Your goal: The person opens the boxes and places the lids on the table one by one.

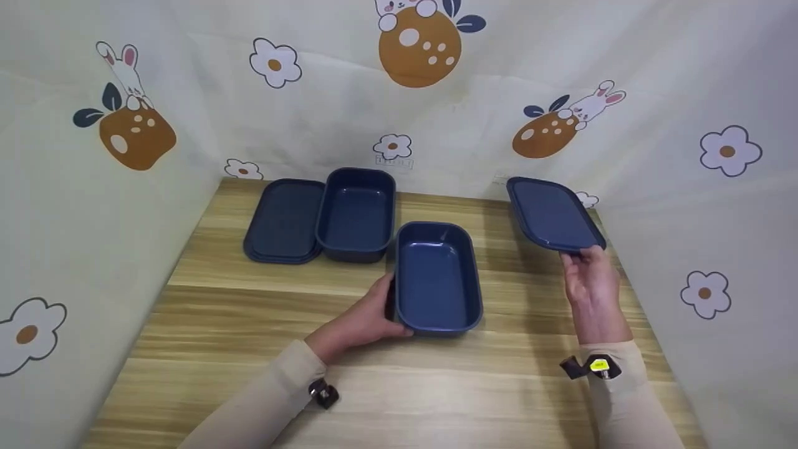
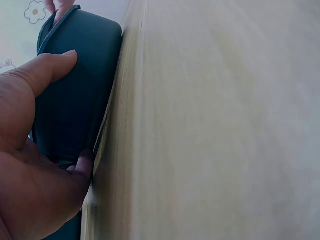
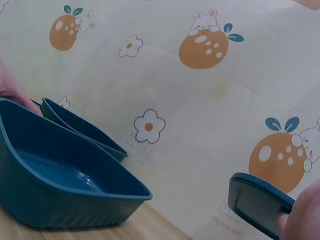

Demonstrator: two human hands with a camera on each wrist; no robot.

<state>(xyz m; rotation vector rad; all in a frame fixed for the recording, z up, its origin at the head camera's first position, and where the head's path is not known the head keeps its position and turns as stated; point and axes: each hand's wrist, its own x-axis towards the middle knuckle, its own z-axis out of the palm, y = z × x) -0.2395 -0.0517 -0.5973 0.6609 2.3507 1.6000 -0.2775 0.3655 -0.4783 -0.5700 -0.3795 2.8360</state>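
A deep blue rectangular food container (image 1: pixel 438 284) stands upright in the middle of the table, with its open top showing a bare inside. My left hand (image 1: pixel 368 315) grips it at the near left corner, fingers along the left side and thumb (image 2: pixel 60 65) against the near wall. To the right, my right hand (image 1: pixel 592 280) pinches a flat blue lid (image 1: pixel 555 213) by its near edge. The lid is raised off the table and tilted, as the right wrist view also shows, where the lid (image 3: pixel 260 202) is at lower right.
Behind and to the left stands a second blue container (image 1: pixel 356 215), close beside the first. Another blue lid (image 1: pixel 285 221) lies at its left side. Patterned cloth walls (image 1: pixel 324 118) enclose the wooden table (image 1: pixel 249 330) at the back and both sides.
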